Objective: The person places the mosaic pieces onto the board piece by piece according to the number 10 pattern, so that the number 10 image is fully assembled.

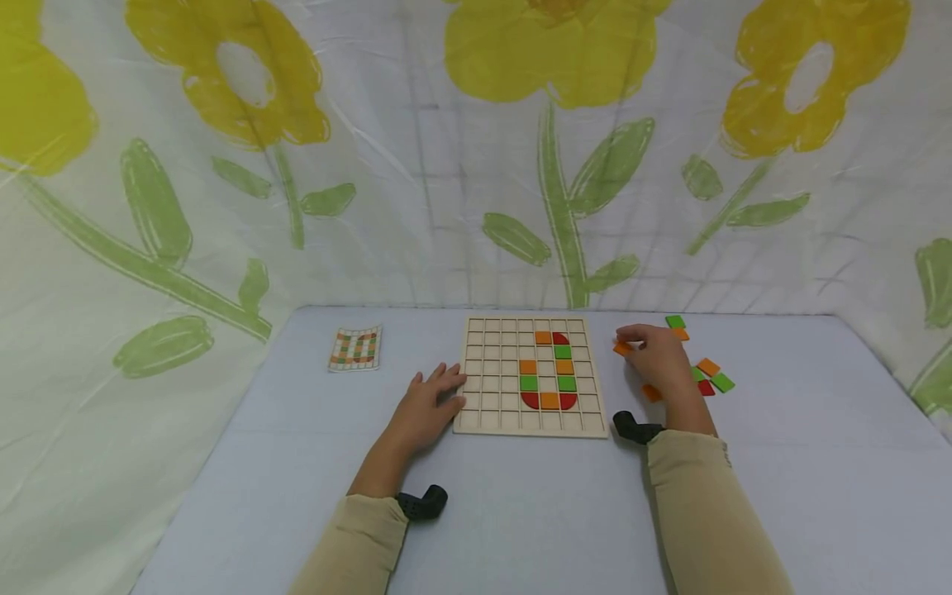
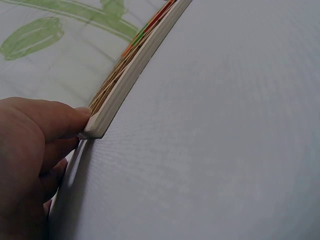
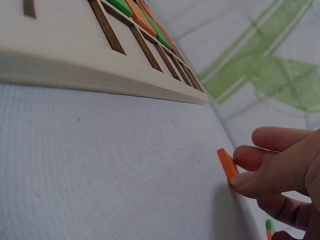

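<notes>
My right hand [image 1: 656, 357] pinches an orange square tile [image 3: 228, 166] between thumb and fingers, just right of the wooden grid board [image 1: 483, 417]. On the board, orange, green and red tiles form a hooked shape in the right half; some red ones have a rounded corner. My left hand [image 1: 426, 411] rests at the board's left edge, fingers relaxed. In the left wrist view the thumb of the left hand [image 2: 35, 135] touches the board's corner [image 2: 97, 125], and its other fingers lie lower beside the edge.
Loose tiles lie right of the board near my right hand: a green tile [image 1: 674, 321] at the back, an orange tile [image 1: 708, 366], a red tile [image 1: 706, 387] and others. A pattern card [image 1: 354, 349] lies at the left on the white table [image 1: 521, 512]. A flowered curtain [image 1: 387, 207] hangs behind.
</notes>
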Action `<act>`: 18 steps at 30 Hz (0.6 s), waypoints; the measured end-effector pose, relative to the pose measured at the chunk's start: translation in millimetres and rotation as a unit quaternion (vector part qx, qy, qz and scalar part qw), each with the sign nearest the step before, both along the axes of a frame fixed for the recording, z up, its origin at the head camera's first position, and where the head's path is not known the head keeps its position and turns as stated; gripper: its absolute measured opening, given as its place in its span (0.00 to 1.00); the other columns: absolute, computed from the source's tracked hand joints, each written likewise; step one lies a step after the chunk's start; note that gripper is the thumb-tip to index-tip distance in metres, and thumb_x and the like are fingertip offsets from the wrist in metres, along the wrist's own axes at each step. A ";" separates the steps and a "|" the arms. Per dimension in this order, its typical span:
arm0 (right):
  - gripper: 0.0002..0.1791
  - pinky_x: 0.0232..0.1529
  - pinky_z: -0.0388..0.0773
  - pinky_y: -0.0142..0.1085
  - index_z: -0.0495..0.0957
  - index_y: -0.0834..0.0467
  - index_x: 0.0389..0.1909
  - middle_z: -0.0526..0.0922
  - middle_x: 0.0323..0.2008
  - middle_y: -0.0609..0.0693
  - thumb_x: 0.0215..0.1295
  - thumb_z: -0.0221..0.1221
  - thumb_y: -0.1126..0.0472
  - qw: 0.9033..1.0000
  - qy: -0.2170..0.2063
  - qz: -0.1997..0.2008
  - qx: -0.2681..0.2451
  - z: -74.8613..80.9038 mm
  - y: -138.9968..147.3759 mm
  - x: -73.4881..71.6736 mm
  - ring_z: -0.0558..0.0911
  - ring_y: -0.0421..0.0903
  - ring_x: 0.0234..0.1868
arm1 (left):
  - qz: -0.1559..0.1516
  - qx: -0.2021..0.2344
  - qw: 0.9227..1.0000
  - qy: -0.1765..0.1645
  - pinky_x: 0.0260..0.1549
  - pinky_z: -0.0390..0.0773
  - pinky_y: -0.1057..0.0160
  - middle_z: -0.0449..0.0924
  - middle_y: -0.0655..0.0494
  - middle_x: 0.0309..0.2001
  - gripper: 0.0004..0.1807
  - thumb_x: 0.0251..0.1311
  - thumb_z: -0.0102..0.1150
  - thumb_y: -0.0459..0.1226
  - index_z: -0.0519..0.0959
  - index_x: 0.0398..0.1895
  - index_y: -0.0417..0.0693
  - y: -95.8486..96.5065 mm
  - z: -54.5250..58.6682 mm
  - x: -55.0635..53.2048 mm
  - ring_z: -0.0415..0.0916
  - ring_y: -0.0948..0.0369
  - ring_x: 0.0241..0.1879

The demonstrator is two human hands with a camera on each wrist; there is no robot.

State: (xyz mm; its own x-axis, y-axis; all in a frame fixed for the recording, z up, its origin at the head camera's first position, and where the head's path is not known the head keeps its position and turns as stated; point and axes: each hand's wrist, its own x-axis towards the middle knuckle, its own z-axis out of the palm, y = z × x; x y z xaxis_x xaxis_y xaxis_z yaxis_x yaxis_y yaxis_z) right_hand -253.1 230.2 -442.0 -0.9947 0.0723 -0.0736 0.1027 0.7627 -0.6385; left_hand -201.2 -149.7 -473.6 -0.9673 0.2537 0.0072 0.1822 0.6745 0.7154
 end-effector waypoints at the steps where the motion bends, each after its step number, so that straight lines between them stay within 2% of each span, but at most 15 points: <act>1: 0.23 0.54 0.77 0.53 0.76 0.56 0.63 0.76 0.61 0.61 0.67 0.53 0.68 1.000 -0.003 -0.003 -0.002 0.2 -0.2 0.3 0.73 0.60 0.56 | -0.001 0.000 1.000 0.000 0.78 0.38 0.50 0.64 0.61 0.72 0.23 0.68 0.58 0.42 0.74 0.66 0.52 -0.2 -0.1 -0.1 0.51 0.59 0.76; 5: 0.24 0.59 0.73 0.58 0.73 0.55 0.65 0.72 0.65 0.62 0.68 0.51 0.65 0.999 -0.021 -0.030 -0.004 3.2 1.4 0.7 0.69 0.64 0.62 | -0.003 0.002 1.000 -0.001 0.78 0.38 0.49 0.64 0.61 0.72 0.23 0.68 0.58 0.42 0.74 0.66 0.51 -0.8 -0.1 -0.1 0.51 0.58 0.76; 8: 0.26 0.60 0.68 0.61 0.72 0.54 0.67 0.68 0.67 0.63 0.68 0.50 0.63 0.997 -0.032 -0.072 -0.001 6.4 6.6 1.7 0.61 0.69 0.67 | -0.004 0.003 1.000 -0.002 0.78 0.37 0.50 0.64 0.60 0.72 0.23 0.68 0.57 0.42 0.74 0.66 0.51 -0.7 0.5 0.2 0.51 0.58 0.77; 12: 0.29 0.55 0.63 0.67 0.68 0.54 0.69 0.64 0.67 0.69 0.65 0.49 0.62 0.992 -0.046 -0.118 0.030 9.2 15.6 3.8 0.58 0.74 0.65 | -0.001 0.006 1.000 -0.004 0.78 0.37 0.50 0.64 0.60 0.72 0.23 0.68 0.57 0.42 0.74 0.66 0.51 -0.4 1.7 1.3 0.51 0.58 0.77; 15: 0.33 0.55 0.62 0.68 0.66 0.56 0.70 0.63 0.67 0.71 0.61 0.51 0.64 0.991 -0.055 -0.117 0.045 10.2 20.7 5.2 0.61 0.76 0.61 | -0.001 0.008 1.000 -0.005 0.78 0.37 0.50 0.64 0.60 0.72 0.23 0.68 0.58 0.42 0.74 0.66 0.51 -0.2 2.4 1.5 0.51 0.58 0.77; 18: 0.32 0.59 0.63 0.68 0.68 0.59 0.68 0.67 0.66 0.68 0.59 0.53 0.67 0.993 -0.046 -0.103 0.020 10.1 24.7 6.6 0.65 0.72 0.61 | -0.002 0.006 1.000 -0.004 0.78 0.37 0.50 0.64 0.61 0.72 0.24 0.68 0.58 0.42 0.74 0.66 0.51 -0.4 2.1 0.7 0.50 0.58 0.77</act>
State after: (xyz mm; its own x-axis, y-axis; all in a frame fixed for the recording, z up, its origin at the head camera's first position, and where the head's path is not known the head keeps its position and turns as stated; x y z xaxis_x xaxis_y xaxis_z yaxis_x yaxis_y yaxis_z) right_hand -246.5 254.9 -431.8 -0.9474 0.2792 -0.1562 0.3163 0.7436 -0.5890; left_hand -200.5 -150.1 -471.5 -0.9661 0.2581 0.0031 0.1800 0.6648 0.7250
